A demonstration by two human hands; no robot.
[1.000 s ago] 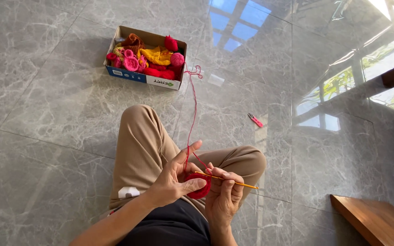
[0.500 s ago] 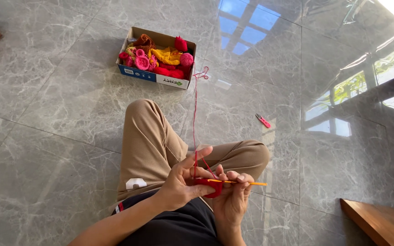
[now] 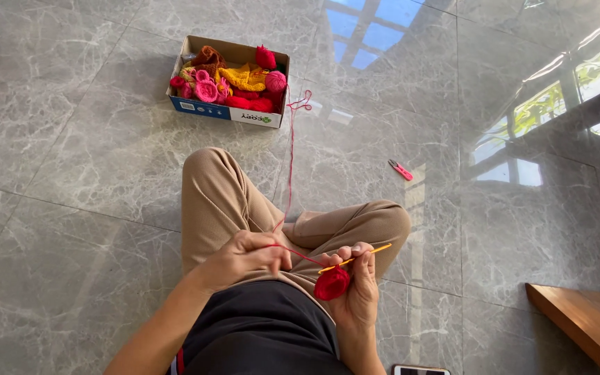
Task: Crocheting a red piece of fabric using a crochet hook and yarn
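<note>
The right hand (image 3: pixel 357 288) grips a yellow crochet hook (image 3: pixel 355 257) and a small red crocheted piece (image 3: pixel 332 283), soft and light, best pinched at its edge; the left hand (image 3: pixel 244 258), closed, tensions the thin red yarn (image 3: pixel 290 173).

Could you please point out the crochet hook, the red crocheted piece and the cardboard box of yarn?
crochet hook (image 3: pixel 375 251), head view, yellow shaft.
red crocheted piece (image 3: pixel 332 283), head view, its middle.
cardboard box (image 3: pixel 225 112), head view, front wall.
</note>
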